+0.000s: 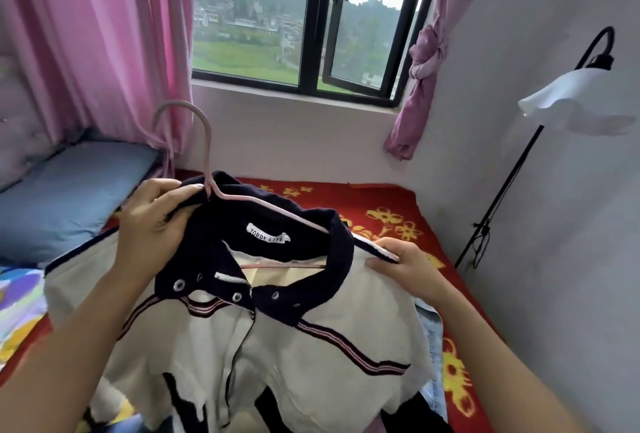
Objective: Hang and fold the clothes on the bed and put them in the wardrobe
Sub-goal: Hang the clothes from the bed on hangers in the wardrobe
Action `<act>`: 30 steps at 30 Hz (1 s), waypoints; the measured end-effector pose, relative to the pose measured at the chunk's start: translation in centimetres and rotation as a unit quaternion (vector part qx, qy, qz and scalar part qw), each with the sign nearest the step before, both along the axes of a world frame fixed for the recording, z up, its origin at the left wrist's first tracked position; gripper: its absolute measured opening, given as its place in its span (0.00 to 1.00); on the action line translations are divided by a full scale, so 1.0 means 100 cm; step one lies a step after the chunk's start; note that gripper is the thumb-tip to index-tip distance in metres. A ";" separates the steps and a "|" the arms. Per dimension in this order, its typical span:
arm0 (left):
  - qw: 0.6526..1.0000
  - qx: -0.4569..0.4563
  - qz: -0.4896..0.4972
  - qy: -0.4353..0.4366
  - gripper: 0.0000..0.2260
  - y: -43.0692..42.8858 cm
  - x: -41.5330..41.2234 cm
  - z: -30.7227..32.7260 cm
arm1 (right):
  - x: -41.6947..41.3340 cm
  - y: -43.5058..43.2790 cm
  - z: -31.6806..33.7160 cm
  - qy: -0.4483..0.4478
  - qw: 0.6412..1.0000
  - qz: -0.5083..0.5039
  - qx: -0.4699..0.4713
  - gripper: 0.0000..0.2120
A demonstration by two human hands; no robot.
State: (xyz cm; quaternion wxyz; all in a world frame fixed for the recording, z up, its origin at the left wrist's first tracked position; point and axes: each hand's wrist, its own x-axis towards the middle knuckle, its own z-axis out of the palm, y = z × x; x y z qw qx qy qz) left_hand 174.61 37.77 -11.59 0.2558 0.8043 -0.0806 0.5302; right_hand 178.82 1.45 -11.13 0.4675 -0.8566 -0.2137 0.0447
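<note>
**Two grips on one jacket, hanger inside the collar**

We see the cream jacket [311,346] held up over the bed [398,204], navy collar toward the window [311,16], body hanging down toward us. The pink hanger [207,162] sits in the neck opening. Its hook stands up clear of the collar, one arm runs into the right shoulder, and its lower bar shows inside the neck.

The left grip [157,214] is closed around the collar edge right at the hanger's neck, thumb on top. The right grip [405,266] pinches the right shoulder seam, fingers curled over the striped edge.

We note a bare strip of red cover between the collar and the far wall under the sill. The bed's right edge runs along the grey wall [519,259], with the lamp [571,93] pole standing near that edge. A blue pillow [69,197] lies at the left. A pale blue garment [433,328] pokes out from under the jacket's right edge.
</note>
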 end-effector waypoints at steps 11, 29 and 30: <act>0.995 -0.019 0.021 0.097 0.14 0.002 -0.005 0.001 | 0.000 0.026 -0.018 -0.482 0.822 -0.140 -0.268 0.15; 0.947 -0.230 -0.087 0.207 0.16 -0.020 -0.016 0.008 | 0.014 0.075 0.028 -0.129 0.972 0.040 -0.193 0.23; 0.943 -0.236 -0.100 0.213 0.16 -0.022 -0.016 0.008 | 0.012 0.086 0.025 -0.202 0.946 0.039 -0.250 0.22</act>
